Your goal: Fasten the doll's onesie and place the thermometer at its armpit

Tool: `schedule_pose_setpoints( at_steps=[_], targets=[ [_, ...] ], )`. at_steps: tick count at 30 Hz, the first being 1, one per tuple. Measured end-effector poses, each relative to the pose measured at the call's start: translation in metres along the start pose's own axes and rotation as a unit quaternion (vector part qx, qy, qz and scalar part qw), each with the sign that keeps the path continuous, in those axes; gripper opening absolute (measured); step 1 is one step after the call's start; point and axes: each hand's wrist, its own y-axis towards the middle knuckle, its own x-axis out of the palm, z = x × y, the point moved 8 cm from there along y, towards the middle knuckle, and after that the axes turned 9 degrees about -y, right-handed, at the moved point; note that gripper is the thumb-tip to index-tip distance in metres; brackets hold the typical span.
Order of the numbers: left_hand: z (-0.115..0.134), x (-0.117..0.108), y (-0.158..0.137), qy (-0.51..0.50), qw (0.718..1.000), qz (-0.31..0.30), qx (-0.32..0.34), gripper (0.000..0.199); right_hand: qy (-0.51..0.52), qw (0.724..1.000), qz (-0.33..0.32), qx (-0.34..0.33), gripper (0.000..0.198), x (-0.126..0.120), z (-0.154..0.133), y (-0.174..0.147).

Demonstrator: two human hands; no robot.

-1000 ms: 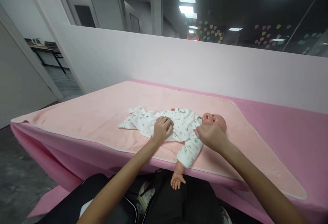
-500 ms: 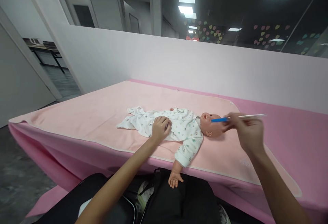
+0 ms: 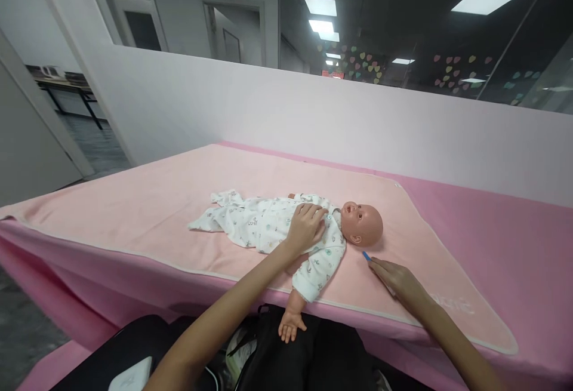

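- On the peach mat (image 3: 156, 200) that covers much of the pink-draped bench (image 3: 474, 212), the doll (image 3: 268, 219) lies on its back, head (image 3: 364, 225) to the right and legs to the left, in a white patterned garment (image 3: 250, 224).
- At the chest, toward the garment's right end, the left hand (image 3: 307, 227) rests with its fingers over the cloth; I cannot tell whether its grip pinches any fabric or merely lies there. A light, flat contact seems best, enough to steady the doll without dragging the cloth askew.
- To the right, a little nearer than the head, the right hand (image 3: 397, 277) is low over the mat, with the blue end of a slim tool (image 3: 366, 256) showing beyond its fingertips. The stretched fingers hide most of the tool, so whether the grip clasps it or has let go cannot be told.
- With the tool so near the head, small, slow movements would be wise, the blue end low and clear of the face.
- Past the near edge hangs the doll's near forearm (image 3: 292, 324), its sleeve (image 3: 316, 274) lying just inside. Any tug on the cloth should probably allow for it, since that overhang could draw the body nearer.
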Motion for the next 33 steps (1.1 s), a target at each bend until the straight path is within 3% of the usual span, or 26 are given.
schedule_pose_setpoints(
  at_steps=[4, 8, 13, 15, 18, 25, 33],
  targets=[
    [-0.004, 0.025, 0.009, 0.001, 0.997, -0.013, -0.076, 0.019, 0.013, 0.998, 0.039, 0.036, 0.045, -0.002, 0.003, 0.002],
    [-0.007, 0.030, 0.001, -0.012, 0.996, -0.003, -0.090, 0.016, 0.050, 0.991, 0.079, 0.094, 0.040, -0.012, 0.004, 0.022],
    [-0.005, 0.026, -0.002, -0.047, 0.997, 0.017, -0.064, 0.015, 0.077, 0.984, 0.124, 0.102, 0.041, -0.017, -0.007, 0.100],
    [-0.006, 0.027, -0.003, -0.052, 0.996, 0.023, -0.064, 0.015, 0.138, 0.963, 0.176, 0.153, 0.043, -0.017, -0.008, 0.134],
    [-0.010, 0.029, -0.007, -0.041, 0.995, 0.028, -0.086, 0.015, 0.209, 0.936, 0.179, 0.219, 0.042, 0.000, -0.013, 0.168],
    [-0.009, 0.033, -0.012, -0.038, 0.995, 0.013, -0.087, 0.015, 0.241, 0.923, 0.167, 0.248, 0.026, 0.020, -0.014, 0.166],
    [-0.010, 0.032, -0.013, -0.032, 0.995, 0.022, -0.090, 0.016, 0.252, 0.917, 0.188, 0.245, 0.030, 0.026, -0.011, 0.166]
  ],
)
